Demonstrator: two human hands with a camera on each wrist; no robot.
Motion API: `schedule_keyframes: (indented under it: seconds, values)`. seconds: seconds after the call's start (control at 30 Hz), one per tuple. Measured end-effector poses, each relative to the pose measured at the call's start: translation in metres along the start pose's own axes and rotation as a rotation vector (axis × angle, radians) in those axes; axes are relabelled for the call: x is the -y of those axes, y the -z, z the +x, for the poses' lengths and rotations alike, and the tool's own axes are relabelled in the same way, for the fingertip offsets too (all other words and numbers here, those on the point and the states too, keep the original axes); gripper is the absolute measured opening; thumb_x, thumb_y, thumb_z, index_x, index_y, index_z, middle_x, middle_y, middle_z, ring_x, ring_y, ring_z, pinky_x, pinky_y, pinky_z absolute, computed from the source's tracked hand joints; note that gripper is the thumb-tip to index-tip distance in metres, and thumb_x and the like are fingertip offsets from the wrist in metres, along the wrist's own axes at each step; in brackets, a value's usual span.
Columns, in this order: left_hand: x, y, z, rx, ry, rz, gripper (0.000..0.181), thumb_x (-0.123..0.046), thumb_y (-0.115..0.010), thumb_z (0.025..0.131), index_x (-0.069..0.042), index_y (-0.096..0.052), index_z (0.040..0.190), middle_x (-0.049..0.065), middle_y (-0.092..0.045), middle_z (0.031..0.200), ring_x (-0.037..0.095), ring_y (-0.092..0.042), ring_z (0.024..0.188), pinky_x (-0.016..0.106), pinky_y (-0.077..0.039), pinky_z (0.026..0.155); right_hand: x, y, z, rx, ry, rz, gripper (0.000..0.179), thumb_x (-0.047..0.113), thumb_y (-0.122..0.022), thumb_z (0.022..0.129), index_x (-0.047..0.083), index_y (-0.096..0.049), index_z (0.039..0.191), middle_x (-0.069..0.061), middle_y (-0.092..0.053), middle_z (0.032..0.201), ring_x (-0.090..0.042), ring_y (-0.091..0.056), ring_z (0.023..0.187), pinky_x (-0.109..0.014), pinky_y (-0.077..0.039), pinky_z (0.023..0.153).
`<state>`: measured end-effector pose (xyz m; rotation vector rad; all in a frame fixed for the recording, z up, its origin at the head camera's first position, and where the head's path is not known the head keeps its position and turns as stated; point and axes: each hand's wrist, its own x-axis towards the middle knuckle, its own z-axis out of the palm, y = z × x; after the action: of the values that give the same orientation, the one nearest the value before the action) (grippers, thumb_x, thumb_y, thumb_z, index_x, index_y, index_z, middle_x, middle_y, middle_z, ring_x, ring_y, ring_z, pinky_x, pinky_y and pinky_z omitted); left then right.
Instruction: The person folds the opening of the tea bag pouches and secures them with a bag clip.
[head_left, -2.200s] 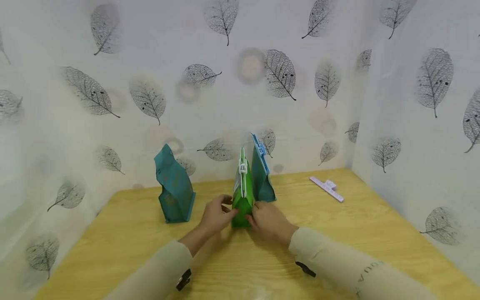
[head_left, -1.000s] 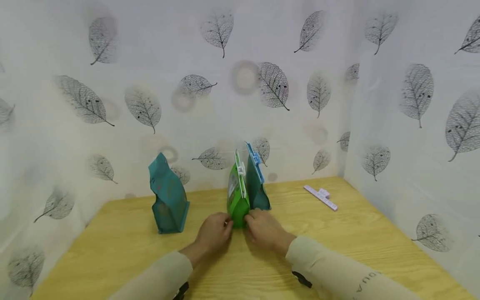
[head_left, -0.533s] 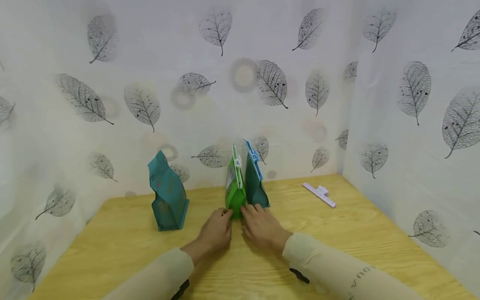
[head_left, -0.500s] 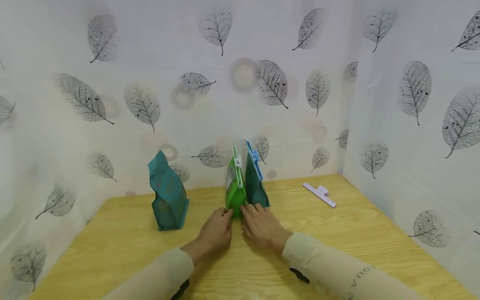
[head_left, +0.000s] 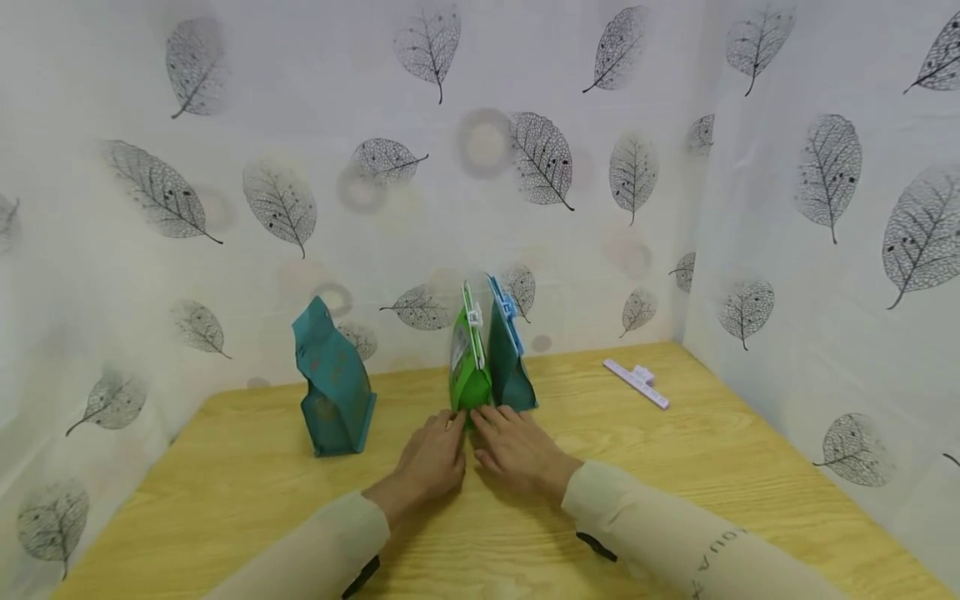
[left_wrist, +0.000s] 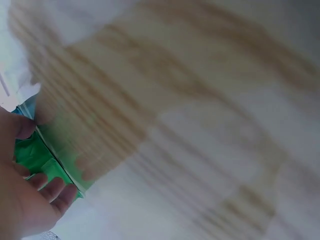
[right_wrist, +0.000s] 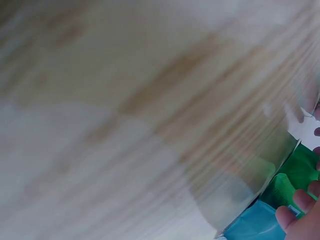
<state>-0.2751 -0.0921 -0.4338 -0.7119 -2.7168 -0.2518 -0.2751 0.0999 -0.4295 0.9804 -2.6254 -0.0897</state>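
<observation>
Left hand [head_left: 432, 458]: my fingers reach forward, tips touching the near foot of the green bag [head_left: 471, 390], not curled round it.
Right hand [head_left: 519, 452]: likewise.
Green bag: standing on the bench [head_left: 225, 500], just left of the blue-clipped teal bag [head_left: 513, 379].
Handling: I'd guess light, soft, slightly slick.
Hold: lower sides, clear of its white clip [head_left: 475, 337].
Contents: hidden from me, also in the unclipped teal bag [head_left: 337, 400].

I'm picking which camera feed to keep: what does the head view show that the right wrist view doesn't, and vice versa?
Head only: the unclipped teal bag, the loose lilac clip and the right sleeve. Right wrist only: a greenish reflection on the glossy tabletop. Both: that tabletop, the right hand, the green bag and, partly, the blue-clipped teal bag.
</observation>
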Motion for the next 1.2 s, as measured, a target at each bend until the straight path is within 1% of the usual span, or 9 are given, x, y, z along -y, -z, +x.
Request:
schedule_keyframes:
  seconds: [0.17, 0.43, 0.57, 0.67, 0.77, 0.87, 0.97, 1.1, 1.2]
  values:
    - [0.003, 0.001, -0.003, 0.076, 0.032, -0.008, 0.061, -0.019, -0.062, 0.093, 0.001, -0.043, 0.147, 0.021, -0.049, 0.146, 0.037, -0.053, 0.127, 0.051, -0.05, 0.098, 0.0, 0.0, -0.001, 0.035, 0.004, -0.012, 0.06, 0.043, -0.044, 0.105, 0.007, -0.04, 0.152, -0.008, -0.043, 0.156, -0.024, -0.045, 0.136, -0.041, -0.044, 0.105]
    - [0.005, 0.0, 0.0, 0.121, 0.051, -0.022, 0.065, -0.031, -0.06, 0.098, -0.002, -0.037, 0.152, 0.022, -0.04, 0.154, 0.037, -0.047, 0.135, 0.053, -0.046, 0.103, -0.001, 0.002, 0.001, 0.065, -0.007, -0.028, 0.061, 0.045, -0.041, 0.105, 0.008, -0.037, 0.154, -0.007, -0.038, 0.159, -0.024, -0.042, 0.14, -0.042, -0.041, 0.108]
    - [0.006, 0.001, 0.002, 0.117, 0.049, -0.016, 0.065, -0.031, -0.061, 0.098, -0.004, -0.038, 0.152, 0.022, -0.04, 0.153, 0.038, -0.048, 0.133, 0.054, -0.047, 0.101, 0.0, 0.002, 0.002, 0.075, -0.009, -0.014, 0.061, 0.045, -0.04, 0.106, 0.008, -0.037, 0.154, -0.007, -0.037, 0.16, -0.025, -0.041, 0.141, -0.043, -0.039, 0.109]
    - [0.005, 0.001, 0.002, 0.091, 0.039, -0.017, 0.063, -0.03, -0.061, 0.096, -0.004, -0.041, 0.15, 0.024, -0.043, 0.151, 0.04, -0.05, 0.13, 0.054, -0.048, 0.099, 0.0, 0.001, 0.004, 0.021, 0.006, -0.013, 0.053, 0.042, -0.042, 0.105, 0.008, -0.048, 0.146, -0.006, -0.048, 0.151, -0.023, -0.046, 0.134, -0.041, -0.042, 0.104]
    - [0.003, 0.002, 0.003, 0.055, 0.043, -0.014, 0.057, -0.028, -0.062, 0.095, -0.002, -0.047, 0.144, 0.023, -0.05, 0.143, 0.039, -0.052, 0.125, 0.053, -0.049, 0.096, -0.003, 0.001, 0.006, -0.088, 0.027, -0.009, 0.034, 0.037, -0.048, 0.104, 0.011, -0.06, 0.123, -0.002, -0.062, 0.124, -0.02, -0.054, 0.114, -0.036, -0.046, 0.091]
    - [0.001, 0.005, 0.006, 0.009, 0.057, -0.006, 0.046, -0.024, -0.064, 0.093, -0.002, -0.056, 0.132, 0.019, -0.057, 0.131, 0.036, -0.056, 0.116, 0.051, -0.05, 0.092, -0.005, 0.005, 0.008, -0.189, 0.048, 0.003, 0.017, 0.031, -0.055, 0.101, 0.015, -0.061, 0.102, 0.001, -0.061, 0.099, -0.017, -0.054, 0.095, -0.032, -0.045, 0.078]
    - [0.001, 0.009, 0.008, -0.033, 0.053, 0.007, 0.03, -0.02, -0.064, 0.091, -0.003, -0.063, 0.116, 0.015, -0.062, 0.116, 0.033, -0.058, 0.105, 0.048, -0.051, 0.085, -0.007, 0.009, 0.009, -0.228, 0.058, 0.008, 0.014, 0.028, -0.058, 0.099, 0.015, -0.062, 0.095, 0.002, -0.06, 0.09, -0.017, -0.053, 0.086, -0.031, -0.044, 0.073]
    - [0.001, 0.01, 0.005, -0.073, 0.033, 0.008, 0.015, -0.018, -0.063, 0.091, -0.006, -0.066, 0.1, 0.011, -0.064, 0.101, 0.029, -0.06, 0.094, 0.045, -0.05, 0.078, -0.008, 0.006, 0.005, -0.275, 0.066, -0.004, 0.018, 0.026, -0.062, 0.097, 0.015, -0.061, 0.083, 0.002, -0.06, 0.08, -0.017, -0.052, 0.076, -0.03, -0.041, 0.065]
    - [0.004, 0.009, -0.002, -0.099, 0.037, 0.017, 0.013, -0.019, -0.064, 0.092, -0.008, -0.066, 0.097, 0.009, -0.065, 0.098, 0.027, -0.06, 0.092, 0.045, -0.049, 0.078, -0.01, 0.001, -0.001, -0.312, 0.091, -0.034, 0.02, 0.027, -0.065, 0.095, 0.015, -0.063, 0.078, 0.002, -0.061, 0.076, -0.017, -0.053, 0.073, -0.03, -0.04, 0.062]
